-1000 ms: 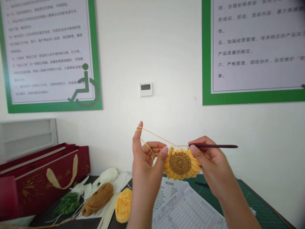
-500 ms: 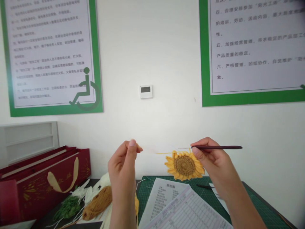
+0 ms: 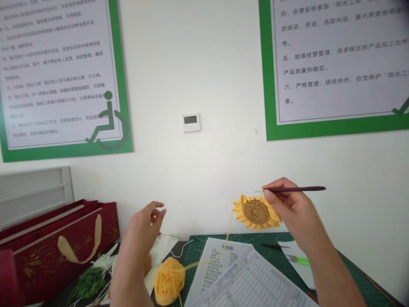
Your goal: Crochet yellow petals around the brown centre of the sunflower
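Observation:
My right hand [image 3: 290, 204] pinches a crochet hook [image 3: 297, 189] with a dark red handle and a thin metal tip pointing left. Just below the tip hangs a crocheted sunflower [image 3: 255, 212], with yellow petals and a brown centre, against my right fingers. A yellow strand [image 3: 229, 228] droops from its left edge toward a yellow yarn ball [image 3: 169, 280] on the table. Off to the left, my left hand [image 3: 148, 219] is raised with its thumb and fingers slightly apart. I see nothing between them, and the strand passes well to its right.
Printed sheets [image 3: 249, 277] lie on a green cutting mat [image 3: 194, 247]. Green-handled scissors [image 3: 298, 260] rest on white paper at right. Red gift bags [image 3: 73, 251] and green yarn [image 3: 87, 283] sit at left. Behind rises a white wall [image 3: 198, 170] with framed posters.
My left hand has let go of the yellow strand and moved left and down. The strand, taut before, now sags, and the yellow ball shows. My right hand with hook and sunflower sits slightly higher.

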Demonstrator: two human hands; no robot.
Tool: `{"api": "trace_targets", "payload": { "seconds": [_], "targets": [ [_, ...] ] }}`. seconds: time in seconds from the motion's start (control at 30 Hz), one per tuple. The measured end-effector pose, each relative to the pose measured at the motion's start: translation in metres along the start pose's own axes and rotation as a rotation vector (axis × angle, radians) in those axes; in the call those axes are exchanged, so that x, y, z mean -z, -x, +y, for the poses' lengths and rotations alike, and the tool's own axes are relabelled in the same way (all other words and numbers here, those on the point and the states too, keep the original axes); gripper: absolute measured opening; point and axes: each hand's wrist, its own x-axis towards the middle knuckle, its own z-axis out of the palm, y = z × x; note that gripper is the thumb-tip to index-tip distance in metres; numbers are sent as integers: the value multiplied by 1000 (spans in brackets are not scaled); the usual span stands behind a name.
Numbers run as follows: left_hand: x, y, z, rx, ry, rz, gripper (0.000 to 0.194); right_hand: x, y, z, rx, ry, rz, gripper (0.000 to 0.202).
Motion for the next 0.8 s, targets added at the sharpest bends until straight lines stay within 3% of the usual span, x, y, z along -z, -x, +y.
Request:
{"api": "trace_targets", "payload": {
  "seconds": [0.1, 0.23, 0.37, 0.43, 0.53, 0.63, 0.73, 0.8],
  "targets": [
    [-28, 6, 29, -125, 196, -199, 41, -6, 2, -2, 5, -29, -37, 24],
    [-75, 20, 59, -194, 530, -652, 110, -16, 10, -11, 16, -65, -53, 19],
    [-94, 28, 69, -142, 647, -885, 118, -20, 15, -17, 26, -74, -54, 16],
    [-89, 27, 69, -131, 646, -848, 103, -19, 14, -15, 37, -61, -58, 15],
    [-71, 25, 69, -164, 660, -616, 79, -18, 11, -10, 49, -43, -80, 16],
    [-55, 27, 74, -250, 746, -442, 74, -18, 10, -6, 34, -37, -127, 17],
    [-49, 33, 82, -337, 1014, -297, 77, -19, 12, -6, 13, -46, -204, 16],
    [-49, 36, 87, -457, 980, -172, 74, -21, 14, -7, 2, -55, -263, 16]
  ]
}}
